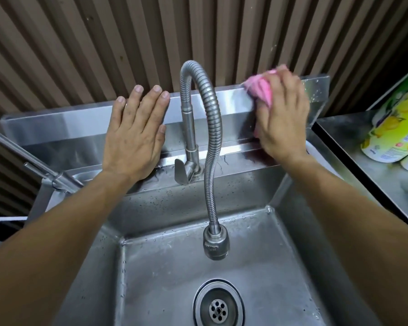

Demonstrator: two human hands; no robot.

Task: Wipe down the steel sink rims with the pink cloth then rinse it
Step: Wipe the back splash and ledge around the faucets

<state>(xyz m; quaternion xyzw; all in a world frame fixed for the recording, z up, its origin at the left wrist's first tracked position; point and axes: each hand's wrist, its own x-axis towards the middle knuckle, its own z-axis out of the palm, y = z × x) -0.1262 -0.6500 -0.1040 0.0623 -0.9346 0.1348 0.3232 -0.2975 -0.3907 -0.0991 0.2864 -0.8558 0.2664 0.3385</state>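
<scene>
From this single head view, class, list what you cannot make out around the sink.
- Pink cloth: mostly covered by the right hand and motion-blurred.
- Back rim under the left hand: hidden, wiped or not unknown.
- Front rim: cut off by the bottom edge.
- Yellow-green package: cropped at right, print too small.

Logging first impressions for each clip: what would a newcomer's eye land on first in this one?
Probably the pink cloth, the one bright colour among the steel, bunched under the right hand against the back rim of the sink, right of centre. Next, the ribbed gooseneck faucet arching down the middle over the wet basin, with the left hand flat and open on the splashback beside it.
</scene>
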